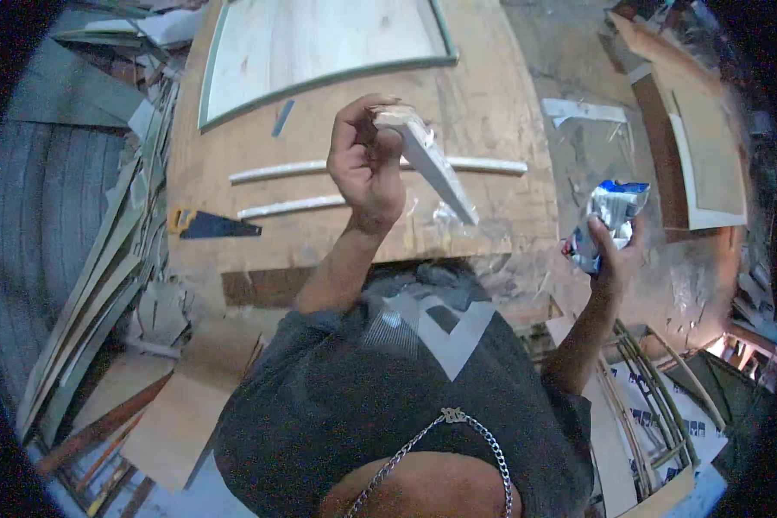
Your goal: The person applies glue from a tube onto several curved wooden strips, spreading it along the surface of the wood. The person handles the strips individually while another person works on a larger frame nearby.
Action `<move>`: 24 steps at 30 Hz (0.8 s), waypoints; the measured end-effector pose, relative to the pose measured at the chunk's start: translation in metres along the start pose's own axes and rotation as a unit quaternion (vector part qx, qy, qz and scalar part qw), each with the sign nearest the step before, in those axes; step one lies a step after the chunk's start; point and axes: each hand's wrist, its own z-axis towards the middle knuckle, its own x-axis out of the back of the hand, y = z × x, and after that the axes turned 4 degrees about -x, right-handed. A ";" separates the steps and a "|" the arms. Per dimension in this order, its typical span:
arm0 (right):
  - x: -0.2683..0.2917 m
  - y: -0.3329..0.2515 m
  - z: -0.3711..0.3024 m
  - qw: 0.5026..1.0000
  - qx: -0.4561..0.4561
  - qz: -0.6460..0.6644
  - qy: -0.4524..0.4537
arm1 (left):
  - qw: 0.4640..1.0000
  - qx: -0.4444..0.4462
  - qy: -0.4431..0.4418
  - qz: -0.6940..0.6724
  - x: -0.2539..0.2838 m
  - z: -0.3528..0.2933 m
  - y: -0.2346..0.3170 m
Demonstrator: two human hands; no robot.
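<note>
My left hand (367, 164) is raised over the wooden table, fingers closed around the rough, light end of a white wooden strip (440, 177). The strip slants down to the right from my grip. Off the table's right edge, my right hand (615, 246) grips a crumpled blue and silver foil packet (617, 207); its contents cannot be made out. Behind my left hand, a long white strip (276, 173) lies across the table. Nearer to me is a second white strip (289, 206), partly hidden by my left wrist.
The plywood table (492, 95) bears a pale panel with a green-grey frame (328, 52), a small grey-blue strip (282, 118) and a handsaw (216, 225). Long boards (104, 268) lean at the left. Wooden frames (647, 397) lie at lower right; a brown cabinet-like piece (691, 129) stands right.
</note>
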 end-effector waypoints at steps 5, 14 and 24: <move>-0.050 -0.054 -0.008 0.946 0.252 -0.201 -0.030 | 0.997 0.024 -0.070 -0.027 -0.002 0.017 0.034; -0.118 -0.074 -0.014 0.925 0.328 -0.147 -0.120 | 0.961 -0.021 -0.224 0.159 0.031 0.028 0.040; -0.142 -0.047 -0.018 0.925 0.307 -0.145 -0.172 | 0.913 0.011 -0.309 0.265 0.049 0.039 0.049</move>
